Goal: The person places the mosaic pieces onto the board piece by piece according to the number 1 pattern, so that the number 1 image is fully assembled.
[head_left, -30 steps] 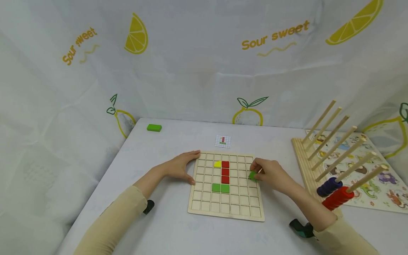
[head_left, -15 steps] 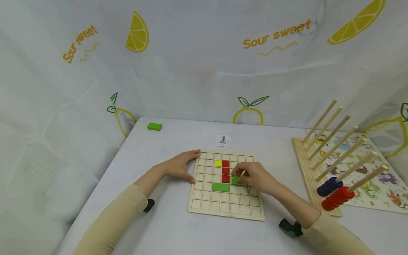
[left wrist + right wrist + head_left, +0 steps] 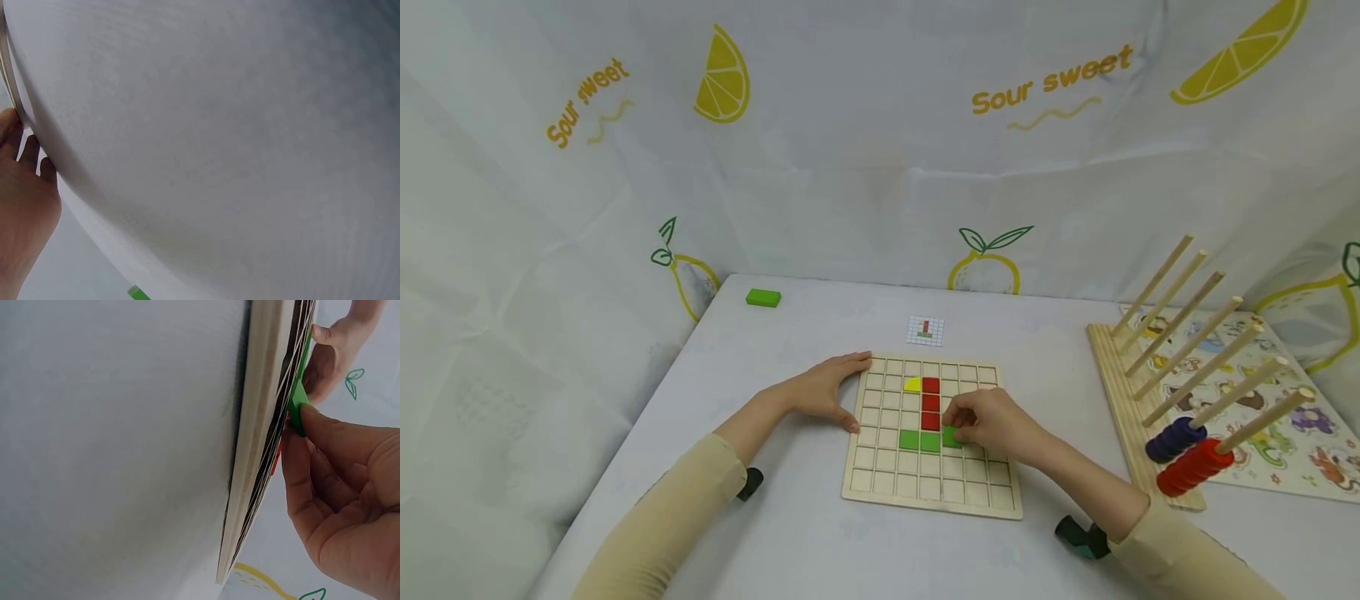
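Observation:
A wooden grid board (image 3: 895, 491) lies on the table. Three red tiles (image 3: 931, 403) stand in a column on it, with a yellow rounded tile (image 3: 912, 384) left of the top one. Below them sit two green tiles (image 3: 919, 441) side by side. My right hand (image 3: 996, 423) pinches another green tile (image 3: 952, 437) between thumb and fingers, just right of that pair; in the right wrist view this tile (image 3: 299, 407) looks tilted against the board. My left hand (image 3: 822, 392) rests at the board's left edge, fingers spread and thumb touching the rim.
Behind the board lies a small pattern card (image 3: 926, 331). A green block (image 3: 763, 297) is at the back left. On the right stands a wooden peg rack (image 3: 1123, 392) with blue and red rings, beside a picture board (image 3: 1262, 425).
My right hand has carried the green tile leftward from the board's right side, then slightly down to the spot beside the green pair. The left hand stays in place.

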Demonstrator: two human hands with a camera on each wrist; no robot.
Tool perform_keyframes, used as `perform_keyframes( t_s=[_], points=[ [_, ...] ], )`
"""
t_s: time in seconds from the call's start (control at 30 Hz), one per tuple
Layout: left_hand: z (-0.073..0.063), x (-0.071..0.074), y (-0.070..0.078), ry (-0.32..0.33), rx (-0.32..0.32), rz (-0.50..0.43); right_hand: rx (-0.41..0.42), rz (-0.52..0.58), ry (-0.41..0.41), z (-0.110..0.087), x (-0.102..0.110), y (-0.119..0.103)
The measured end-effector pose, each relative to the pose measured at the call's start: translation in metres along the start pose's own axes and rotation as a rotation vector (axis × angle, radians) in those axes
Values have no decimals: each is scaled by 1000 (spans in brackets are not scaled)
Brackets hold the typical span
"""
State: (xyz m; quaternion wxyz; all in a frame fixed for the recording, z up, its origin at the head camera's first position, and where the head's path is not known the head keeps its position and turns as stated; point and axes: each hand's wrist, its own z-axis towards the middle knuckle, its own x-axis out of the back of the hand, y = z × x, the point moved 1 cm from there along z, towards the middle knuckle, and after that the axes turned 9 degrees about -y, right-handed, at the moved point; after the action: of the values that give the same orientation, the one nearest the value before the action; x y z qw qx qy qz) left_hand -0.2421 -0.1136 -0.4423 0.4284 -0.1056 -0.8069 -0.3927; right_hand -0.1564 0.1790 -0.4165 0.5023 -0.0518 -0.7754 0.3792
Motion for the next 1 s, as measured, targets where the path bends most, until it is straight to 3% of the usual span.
perform_keyframes(
  t_s=[0.23, 1.0],
  points=[
    [-2, -1, 2, -1, -2, -1, 24, -68, -15, -1, -5, 1],
    [-2, -2, 0, 1, 4, 20, 24, -55, -29, -2, -6, 1]
  ],
)
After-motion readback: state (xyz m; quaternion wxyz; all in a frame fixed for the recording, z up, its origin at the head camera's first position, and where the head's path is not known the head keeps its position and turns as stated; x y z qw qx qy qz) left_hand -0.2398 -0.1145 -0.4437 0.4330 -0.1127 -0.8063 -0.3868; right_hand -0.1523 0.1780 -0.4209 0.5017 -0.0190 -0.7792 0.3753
